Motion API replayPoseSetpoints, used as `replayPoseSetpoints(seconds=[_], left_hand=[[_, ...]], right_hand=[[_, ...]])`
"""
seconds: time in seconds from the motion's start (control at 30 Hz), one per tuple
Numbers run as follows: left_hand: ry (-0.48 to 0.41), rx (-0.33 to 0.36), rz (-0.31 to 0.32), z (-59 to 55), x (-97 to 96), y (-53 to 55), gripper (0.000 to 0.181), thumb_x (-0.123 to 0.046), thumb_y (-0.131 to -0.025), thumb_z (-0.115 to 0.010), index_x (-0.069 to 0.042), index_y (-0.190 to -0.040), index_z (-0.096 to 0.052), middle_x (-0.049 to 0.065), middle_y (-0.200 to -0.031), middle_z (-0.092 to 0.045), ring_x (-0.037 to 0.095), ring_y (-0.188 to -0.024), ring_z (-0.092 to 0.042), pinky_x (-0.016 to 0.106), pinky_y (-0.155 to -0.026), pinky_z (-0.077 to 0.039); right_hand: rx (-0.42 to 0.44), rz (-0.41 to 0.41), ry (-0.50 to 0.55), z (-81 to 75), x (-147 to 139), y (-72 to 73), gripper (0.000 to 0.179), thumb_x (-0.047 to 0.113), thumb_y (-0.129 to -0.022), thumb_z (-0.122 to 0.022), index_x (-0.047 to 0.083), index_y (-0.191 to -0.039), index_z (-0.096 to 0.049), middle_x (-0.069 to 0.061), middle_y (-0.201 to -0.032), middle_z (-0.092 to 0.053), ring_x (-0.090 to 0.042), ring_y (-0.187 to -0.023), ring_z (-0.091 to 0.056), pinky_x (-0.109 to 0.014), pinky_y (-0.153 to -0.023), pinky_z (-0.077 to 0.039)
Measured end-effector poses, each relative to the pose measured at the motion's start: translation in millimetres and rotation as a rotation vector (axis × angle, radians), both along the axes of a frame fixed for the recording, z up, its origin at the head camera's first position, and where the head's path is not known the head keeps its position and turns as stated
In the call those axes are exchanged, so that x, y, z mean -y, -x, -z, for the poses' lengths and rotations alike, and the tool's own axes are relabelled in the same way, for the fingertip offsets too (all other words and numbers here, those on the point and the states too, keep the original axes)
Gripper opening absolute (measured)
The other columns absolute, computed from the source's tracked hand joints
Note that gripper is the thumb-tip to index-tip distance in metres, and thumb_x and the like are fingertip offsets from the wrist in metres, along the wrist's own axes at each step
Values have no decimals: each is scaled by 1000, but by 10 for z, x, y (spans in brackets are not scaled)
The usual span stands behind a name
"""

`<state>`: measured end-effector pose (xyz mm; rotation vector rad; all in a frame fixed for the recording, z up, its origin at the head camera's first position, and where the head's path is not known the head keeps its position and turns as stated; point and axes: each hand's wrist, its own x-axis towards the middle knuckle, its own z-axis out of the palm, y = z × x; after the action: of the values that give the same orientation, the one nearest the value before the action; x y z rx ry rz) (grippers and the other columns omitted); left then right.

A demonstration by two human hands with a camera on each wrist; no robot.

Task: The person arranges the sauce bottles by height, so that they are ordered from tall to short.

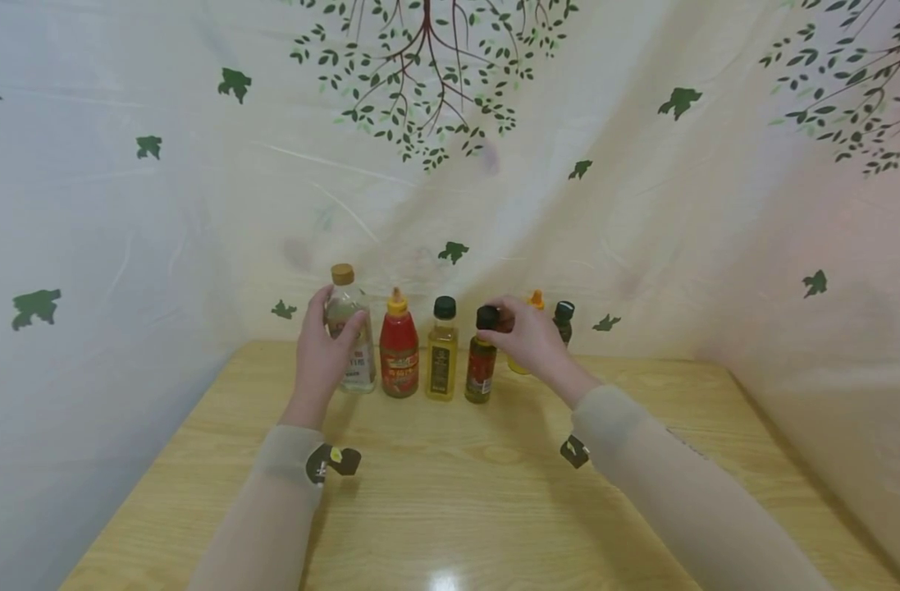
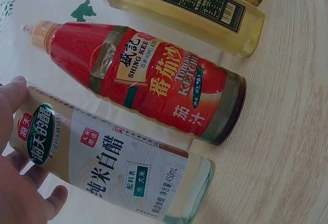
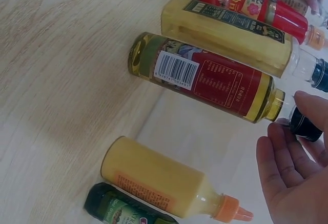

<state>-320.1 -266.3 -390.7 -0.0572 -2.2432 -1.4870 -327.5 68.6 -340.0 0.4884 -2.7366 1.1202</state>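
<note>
My left hand (image 1: pixel 322 353) holds a clear bottle of white rice vinegar (image 2: pixel 110 157) with a tan cap, thumb on one side and fingers around the other. Beside it stands a red ketchup bottle (image 1: pixel 399 353), then a pale yellow oil bottle (image 1: pixel 441 361) with a dark cap. At the black cap of a red-labelled oil bottle (image 3: pixel 207 78), my right hand (image 1: pixel 532 338) pinches with thumb and fingers. That bottle stands upright near the oil bottle. Partly behind the right hand are a yellow squeeze bottle (image 3: pixel 159 175) with an orange nozzle and a dark green bottle (image 3: pixel 115 206).
The bottles stand in a row near the back of a light wooden table (image 1: pixel 435 476). Behind them hangs a pale curtain (image 1: pixel 390 213) printed with leaves and branches. Both forearms reach in from the front.
</note>
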Motion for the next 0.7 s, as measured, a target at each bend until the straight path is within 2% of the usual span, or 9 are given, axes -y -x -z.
replayPoseSetpoints(seconds=[0.23, 0.47, 0.7], left_hand=[[0, 6, 0, 1, -2, -7, 85, -51, -108, -69, -22, -176, -27, 18, -169, -43, 43, -153, -45, 70, -123, -37], [0, 10, -4, -3, -2, -23, 84, -50, -109, -70, -22, -176, -27, 18, -169, -44, 43, -153, -44, 69, -123, -36], [1, 5, 0, -20, -1, -16, 84, -50, -108, -70, -21, -175, -28, 18, -167, -45, 43, -151, -46, 68, -123, -37]], right_hand=[[22, -5, 2, 0, -3, -17, 52, 26, -102, -85, 15, -149, -64, -9, -127, -75, -29, -113, -73, -53, -99, -60], [51, -22, 7, 19, -44, 6, 63, 31, -101, -85, 17, -157, -60, -9, -130, -73, -29, -118, -71, -54, -102, -58], [49, -56, 28, -71, -216, -4, 67, 33, -102, -84, 15, -161, -56, -8, -140, -68, -30, -125, -68, -54, -104, -58]])
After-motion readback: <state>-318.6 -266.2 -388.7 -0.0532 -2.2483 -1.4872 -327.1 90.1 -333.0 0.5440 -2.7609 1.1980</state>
